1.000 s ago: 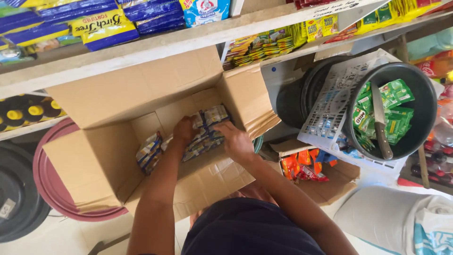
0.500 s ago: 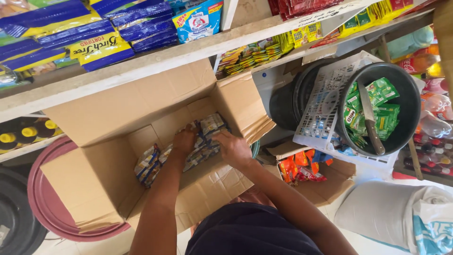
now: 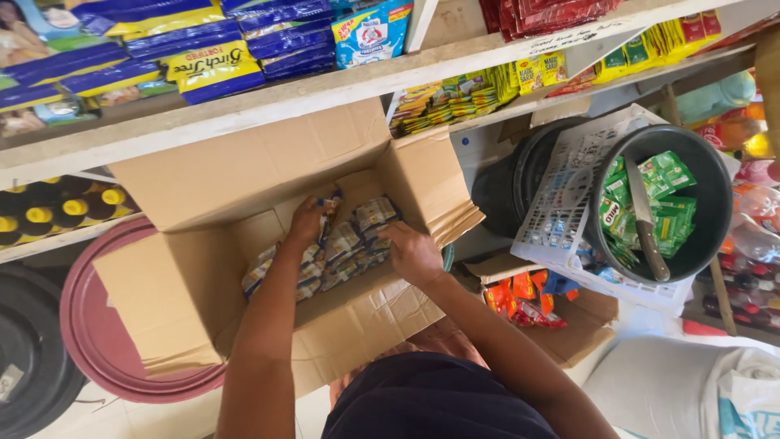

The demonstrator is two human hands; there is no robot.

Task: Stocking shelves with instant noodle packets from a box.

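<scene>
1. Both hands are seen reaching into an open cardboard box (image 3: 244, 268) that sits below a wooden shelf (image 3: 341, 85), its flaps folded outward
2. The left hand (image 3: 307, 221) is placed at the far side of a row of small sachet packets (image 3: 345, 244); its fingers are curled over the packets' upper ends, closed loosely on them
3. The right hand (image 3: 413, 254) is set against the near right end of the same row, fingers bent and pressed on the packets; how firmly they are gripped cannot be told
4. The packets are stood on edge in a slanted row inside the box, toward its back right corner, between the two hands
5. A dark round tub (image 3: 699, 187) is noted well to the right, holding green sachets (image 3: 662, 207) and a knife (image 3: 646, 219) laid across them
6. A white plastic tray (image 3: 561, 211) is leaned just beside the tub
7. A maroon round basin (image 3: 89, 325) is partly covered by the box's left flap
</scene>
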